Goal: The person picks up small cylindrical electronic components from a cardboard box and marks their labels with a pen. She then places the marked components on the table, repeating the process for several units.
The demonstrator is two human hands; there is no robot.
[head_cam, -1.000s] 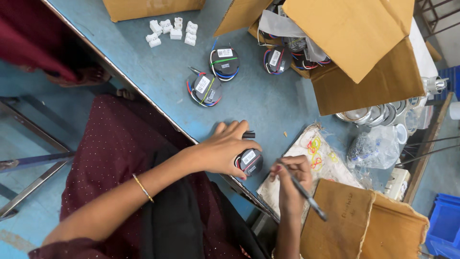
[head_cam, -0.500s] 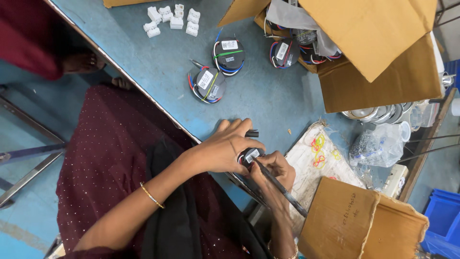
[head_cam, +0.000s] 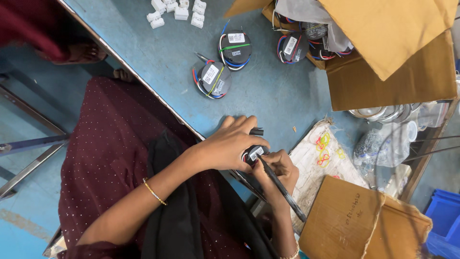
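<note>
The left hand [head_cam: 230, 144] lies over a small round black component with a white label [head_cam: 254, 154], its grip curled and pressed around the part, holding it at the near edge of the blue-grey worktop [head_cam: 268, 96]. The right hand [head_cam: 277, 171] sits just near and right of it, its grip pinched on a thin dark pen-like tool [head_cam: 280, 187] whose tip touches the component's label. A gold bangle [head_cam: 154, 192] circles the left wrist.

Farther along the worktop lie two more round black components wrapped in coloured wires [head_cam: 224, 62], close together, and beyond them a cluster of small white plastic connectors [head_cam: 176, 10]. At the far right, an open brown cardboard box [head_cam: 383, 43] holds more wired components. Right of the hands lies a clear plastic bag with yellow and red loops [head_cam: 322, 151], with a flat brown cardboard piece [head_cam: 354, 223] near it. Clear plastic bags of small parts [head_cam: 383, 144] lie further right.
</note>
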